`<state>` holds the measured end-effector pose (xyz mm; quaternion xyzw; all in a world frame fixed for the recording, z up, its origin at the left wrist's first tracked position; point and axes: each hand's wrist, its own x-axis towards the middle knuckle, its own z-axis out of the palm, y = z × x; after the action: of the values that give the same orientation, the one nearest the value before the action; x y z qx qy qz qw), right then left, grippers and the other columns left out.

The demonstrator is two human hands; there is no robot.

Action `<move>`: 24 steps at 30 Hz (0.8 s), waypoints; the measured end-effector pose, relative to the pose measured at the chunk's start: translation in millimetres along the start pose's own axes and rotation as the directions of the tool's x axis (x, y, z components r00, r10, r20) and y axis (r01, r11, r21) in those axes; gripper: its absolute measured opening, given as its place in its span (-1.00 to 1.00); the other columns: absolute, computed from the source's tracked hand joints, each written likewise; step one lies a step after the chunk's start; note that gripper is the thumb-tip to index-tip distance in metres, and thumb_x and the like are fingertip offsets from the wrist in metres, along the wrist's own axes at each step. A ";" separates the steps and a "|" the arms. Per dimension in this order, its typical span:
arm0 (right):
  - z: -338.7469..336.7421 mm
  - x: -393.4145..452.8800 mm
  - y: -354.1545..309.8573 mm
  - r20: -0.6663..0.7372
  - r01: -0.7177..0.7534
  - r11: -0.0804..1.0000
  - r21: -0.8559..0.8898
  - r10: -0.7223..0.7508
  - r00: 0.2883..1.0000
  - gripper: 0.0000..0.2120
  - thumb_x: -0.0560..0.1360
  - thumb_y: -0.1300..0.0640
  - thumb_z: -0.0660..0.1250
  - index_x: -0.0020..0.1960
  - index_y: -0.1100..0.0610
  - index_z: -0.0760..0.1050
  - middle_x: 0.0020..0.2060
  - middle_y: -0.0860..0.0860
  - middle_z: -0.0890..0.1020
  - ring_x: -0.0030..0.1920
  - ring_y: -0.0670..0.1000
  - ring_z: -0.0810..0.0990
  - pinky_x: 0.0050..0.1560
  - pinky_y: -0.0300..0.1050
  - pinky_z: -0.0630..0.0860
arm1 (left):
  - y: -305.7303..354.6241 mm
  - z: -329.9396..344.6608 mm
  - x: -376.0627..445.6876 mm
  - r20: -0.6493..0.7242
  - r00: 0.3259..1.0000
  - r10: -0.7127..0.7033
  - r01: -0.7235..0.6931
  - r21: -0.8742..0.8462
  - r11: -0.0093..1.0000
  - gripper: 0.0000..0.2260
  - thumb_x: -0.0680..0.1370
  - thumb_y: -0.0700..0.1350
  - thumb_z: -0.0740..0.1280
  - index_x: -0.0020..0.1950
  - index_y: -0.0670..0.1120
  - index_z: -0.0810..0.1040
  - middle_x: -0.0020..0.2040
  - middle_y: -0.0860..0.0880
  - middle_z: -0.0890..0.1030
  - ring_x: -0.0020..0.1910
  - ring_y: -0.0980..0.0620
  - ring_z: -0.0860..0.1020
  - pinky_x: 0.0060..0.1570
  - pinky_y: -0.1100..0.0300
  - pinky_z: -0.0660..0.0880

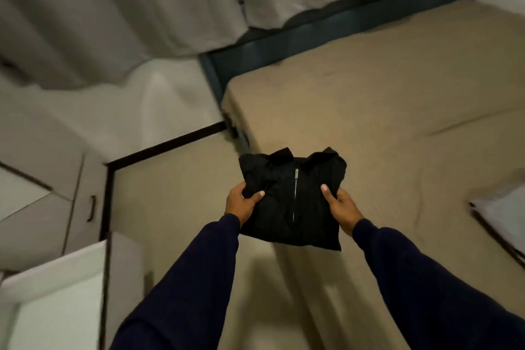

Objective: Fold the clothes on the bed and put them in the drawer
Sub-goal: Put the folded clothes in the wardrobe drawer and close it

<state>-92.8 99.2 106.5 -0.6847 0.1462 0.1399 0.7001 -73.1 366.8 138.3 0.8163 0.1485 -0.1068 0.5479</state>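
Standing at the far left, pale grey cabinet fronts (37, 207) carry a small dark bar handle (91, 208), and below them a white box-like top (54, 287) fills the lower corner. Pale pleated curtains (113, 8) hang across the top of the view.

Next comes the left hand (241, 203), reaching out of a dark navy sleeve (193, 287). It grips the left edge of a folded black zip-front garment with a collar (292, 199): the thumb lies on top of the cloth, pointing inward toward the zip, while the other fingers curl under the fold and are hidden.

The garment is held in the air between the two hands, collar away from the person, its silver zip (295, 190) running down the middle. It hangs over the near left edge of the bed with a plain tan sheet (383, 99).

The right hand (342, 207) grasps the garment's right edge the same way, thumb on top, remaining fingers tucked beneath and out of sight.

At the far right, a pale grey folded cloth (502, 213) lies on the sheet, well apart from the garment.
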 end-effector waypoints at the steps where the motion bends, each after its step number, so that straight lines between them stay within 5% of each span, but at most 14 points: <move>1: 38.2 -0.5 -9.8 0.071 0.014 0.999 -0.033 -0.012 0.997 -0.58 0.63 -0.12 0.24 0.39 0.07 0.45 0.22 0.04 0.62 0.20 0.08 0.62 0.29 0.13 0.54 | -11.4 -39.8 -11.1 -0.059 0.998 -0.026 0.024 -0.020 1.000 -0.65 0.50 -0.08 0.50 0.26 -0.11 0.58 0.16 -0.07 0.65 0.12 -0.08 0.61 0.22 -0.06 0.55; 8: 249.6 -37.2 -50.9 0.453 0.143 0.963 -0.227 -0.026 0.891 -0.64 0.65 -0.11 0.21 0.39 -0.02 0.44 0.17 -0.09 0.61 0.15 -0.08 0.60 0.19 -0.10 0.53 | -91.7 -232.3 -120.3 -0.354 0.915 -0.194 0.124 -0.211 0.970 -0.67 0.48 -0.08 0.52 0.22 -0.10 0.60 0.10 -0.06 0.66 0.09 -0.08 0.62 0.18 -0.08 0.57; 11: 360.7 -74.0 -54.4 0.634 0.215 0.932 -0.292 0.020 0.773 -0.63 0.66 -0.08 0.20 0.41 0.03 0.43 0.18 -0.07 0.61 0.17 -0.06 0.59 0.18 -0.13 0.51 | -143.1 -310.9 -192.2 -0.464 0.825 -0.323 0.159 -0.357 0.920 -0.67 0.48 -0.09 0.52 0.22 -0.11 0.61 0.08 -0.07 0.67 0.07 -0.07 0.63 0.16 -0.06 0.59; 18: 538.3 -149.8 -15.3 0.847 0.395 0.829 -0.397 0.165 0.505 -0.65 0.66 -0.07 0.21 0.39 0.03 0.45 0.23 -0.02 0.61 0.24 0.04 0.58 0.33 0.03 0.49 | -234.0 -393.5 -326.4 -0.565 0.590 -0.577 0.150 -0.626 0.765 -0.90 0.53 -0.16 0.35 0.02 -0.10 0.62 -0.05 -0.11 0.67 -0.07 -0.07 0.64 -0.18 0.11 0.57; 24: 641.3 -212.0 48.7 0.909 0.574 0.706 -0.414 0.286 0.304 -0.55 0.64 -0.16 0.21 0.46 0.01 0.42 0.30 -0.01 0.58 0.28 0.08 0.55 0.39 0.13 0.44 | -317.5 -400.7 -421.8 -0.563 0.407 -0.719 0.091 -0.759 0.645 -0.73 0.55 -0.17 0.40 0.25 -0.08 0.57 0.05 -0.08 0.67 0.02 -0.09 0.65 0.06 -0.03 0.62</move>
<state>-298.3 742.4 158.4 -0.6837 -0.4224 0.4825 0.3483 -576.2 797.9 157.6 0.4611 0.6256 0.2121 0.5925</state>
